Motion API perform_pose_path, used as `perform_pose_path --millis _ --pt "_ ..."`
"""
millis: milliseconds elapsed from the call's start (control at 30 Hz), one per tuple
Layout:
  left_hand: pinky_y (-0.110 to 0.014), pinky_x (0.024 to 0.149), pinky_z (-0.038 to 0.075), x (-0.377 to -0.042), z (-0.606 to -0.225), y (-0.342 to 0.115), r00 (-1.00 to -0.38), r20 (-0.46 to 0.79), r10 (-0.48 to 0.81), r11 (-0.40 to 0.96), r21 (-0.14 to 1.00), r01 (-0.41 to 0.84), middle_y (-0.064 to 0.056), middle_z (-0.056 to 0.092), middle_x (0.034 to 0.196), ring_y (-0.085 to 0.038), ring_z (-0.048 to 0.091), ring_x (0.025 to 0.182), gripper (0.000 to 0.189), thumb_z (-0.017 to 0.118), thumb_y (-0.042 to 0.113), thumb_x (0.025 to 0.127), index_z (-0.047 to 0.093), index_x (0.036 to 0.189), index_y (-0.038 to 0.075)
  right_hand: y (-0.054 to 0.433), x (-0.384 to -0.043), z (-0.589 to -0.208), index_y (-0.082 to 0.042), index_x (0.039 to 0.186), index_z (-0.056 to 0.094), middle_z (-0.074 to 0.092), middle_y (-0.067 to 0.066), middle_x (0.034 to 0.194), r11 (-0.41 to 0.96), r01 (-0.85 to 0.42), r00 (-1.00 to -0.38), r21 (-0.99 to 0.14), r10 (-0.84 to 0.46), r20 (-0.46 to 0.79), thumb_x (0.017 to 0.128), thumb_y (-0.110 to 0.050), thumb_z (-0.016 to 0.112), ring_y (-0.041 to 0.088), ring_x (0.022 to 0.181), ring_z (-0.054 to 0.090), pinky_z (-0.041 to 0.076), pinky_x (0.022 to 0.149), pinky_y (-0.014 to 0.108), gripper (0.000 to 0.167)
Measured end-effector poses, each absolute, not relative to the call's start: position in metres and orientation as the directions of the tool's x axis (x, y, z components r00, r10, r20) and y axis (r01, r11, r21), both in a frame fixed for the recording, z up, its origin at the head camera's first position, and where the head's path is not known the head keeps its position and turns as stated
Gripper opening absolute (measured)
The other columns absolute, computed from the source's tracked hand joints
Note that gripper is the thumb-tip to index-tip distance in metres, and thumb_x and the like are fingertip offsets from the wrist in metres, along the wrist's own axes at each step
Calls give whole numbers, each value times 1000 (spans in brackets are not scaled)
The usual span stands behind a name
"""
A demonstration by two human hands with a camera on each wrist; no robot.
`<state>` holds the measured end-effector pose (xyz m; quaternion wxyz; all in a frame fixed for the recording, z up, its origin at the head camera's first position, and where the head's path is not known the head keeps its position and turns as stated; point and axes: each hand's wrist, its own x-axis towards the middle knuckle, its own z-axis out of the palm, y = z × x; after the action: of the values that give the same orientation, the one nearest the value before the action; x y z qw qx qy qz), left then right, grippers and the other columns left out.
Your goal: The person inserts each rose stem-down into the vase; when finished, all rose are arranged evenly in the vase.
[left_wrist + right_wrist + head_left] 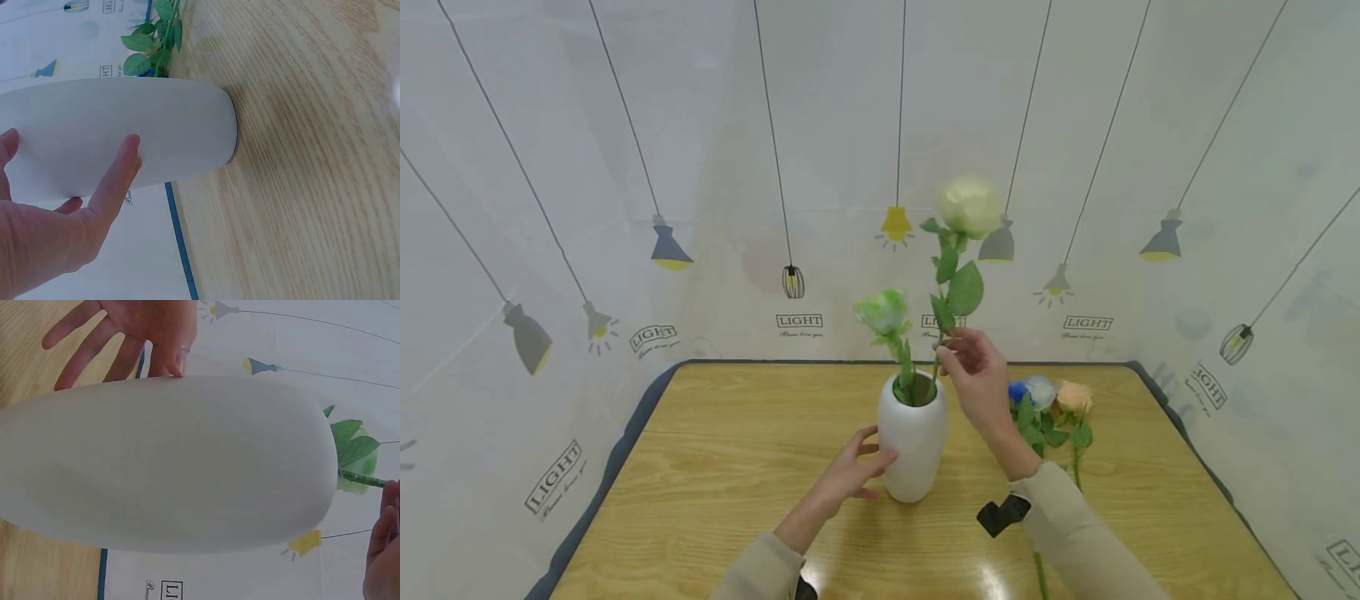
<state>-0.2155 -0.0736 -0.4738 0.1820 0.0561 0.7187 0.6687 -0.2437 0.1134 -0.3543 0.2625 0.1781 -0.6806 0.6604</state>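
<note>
Right hand (979,387) pinches a white rose (968,207). Left hand (844,475), fingers spread, touches the vase (912,446), well inside the counter's left edge (630,467).

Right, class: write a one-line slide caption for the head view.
The left hand touches a white vase holding a green flower; the right hand holds a pale rose by its stem.

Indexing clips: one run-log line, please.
right hand: holds white rose; left hand: touches vase; green flower: in vase; peach rose: on table

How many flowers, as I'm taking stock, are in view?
5: green flower in the vase, white flower in the right hand; blue flower, pale flower, peach flower on the table. Others may be hidden.
</note>
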Motion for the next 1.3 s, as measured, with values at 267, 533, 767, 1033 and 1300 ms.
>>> perform_pose_path --millis 267,533,767,1033,1300 --pt "-48 69 48 -216 -475 -74 -927 -181 329 95 983 -159 -27 31 130 -44 44 106 75 58 41 83 21 137 5 110 -246 -389 -2 96 60 61 5 79 314 -569 -802 -760 -11 597 80 -3 63 13 65 52 39 50 21 16" --pt "-47 67 48 -215 -474 -74 -928 -181 325 94 983 -159 -29 29 130 -45 43 106 75 58 41 83 20 138 5 107 -240 -405 -6 87 65 57 2 81 440 -593 -766 -674 -49 641 76 -5 66 13 68 49 42 50 24 12" --pt "-46 67 48 -215 -474 -74 -928 -186 323 94 982 -164 -28 30 130 -45 43 106 76 59 42 82 21 137 5 110 -236 -408 -6 84 67 59 2 90 469 -547 -782 -693 9 623 74 -4 68 15 76 50 39 51 24 11" --pt "-45 67 49 -216 -475 -73 -929 -178 324 95 983 -155 -28 31 129 -44 44 105 76 59 41 83 22 137 4 116 -237 -412 -6 92 65 59 4 89 460 -525 -782 -716 71 619 75 -7 65 19 74 49 37 47 24 16" --pt "-44 66 49 -216 -476 -74 -928 -176 328 97 984 -152 -29 31 129 -44 44 105 76 59 40 83 22 137 3 122 -233 -402 -3 93 65 60 7 90 432 -548 -754 -717 118 647 77 -3 66 20 72 49 37 50 25 16"
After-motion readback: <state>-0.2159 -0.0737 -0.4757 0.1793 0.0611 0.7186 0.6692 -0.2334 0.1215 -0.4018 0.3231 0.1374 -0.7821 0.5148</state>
